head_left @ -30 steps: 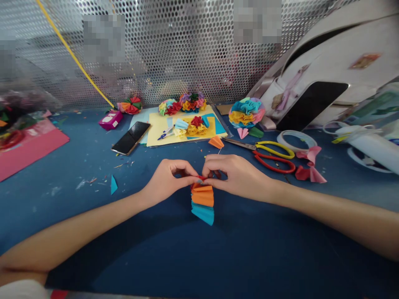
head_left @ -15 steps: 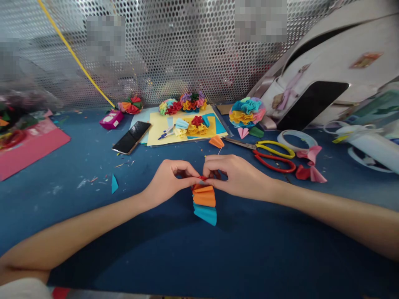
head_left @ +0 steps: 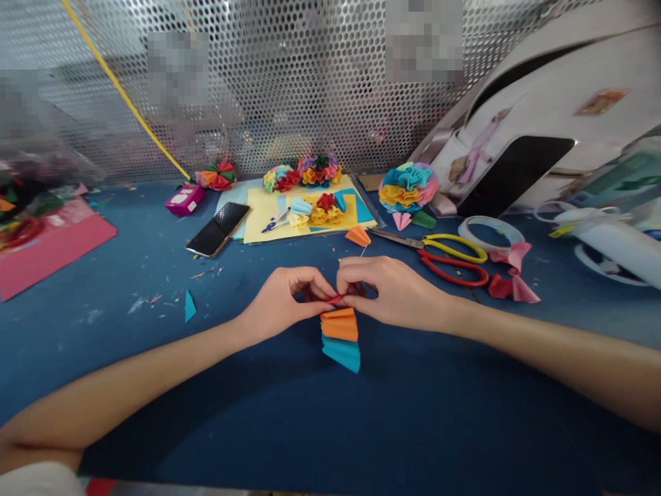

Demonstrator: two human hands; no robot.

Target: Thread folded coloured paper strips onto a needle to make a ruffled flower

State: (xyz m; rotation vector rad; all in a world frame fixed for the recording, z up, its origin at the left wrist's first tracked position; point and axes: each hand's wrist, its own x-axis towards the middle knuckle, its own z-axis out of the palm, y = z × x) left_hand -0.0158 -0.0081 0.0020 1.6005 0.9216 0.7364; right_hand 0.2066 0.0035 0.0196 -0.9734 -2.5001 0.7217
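My left hand and my right hand meet at the middle of the blue mat. Their fingertips pinch the top of a pleated paper fan that hangs below them in orange and teal folds. A thin red paper strip shows between my fingers, and the fan's upper folds are partly hidden by them. Just beyond my right hand lies a small orange paper piece.
Two pairs of scissors, yellow-handled and red-handled, and a tape roll lie to the right, near pink paper bows. Ahead are a phone, a yellow card bearing paper rosettes, and a large rosette. A pink sheet lies left.
The fan has shifted slightly right and hangs a little straighter. My fingers have shifted on it, and the red strip now shows more clearly between them.
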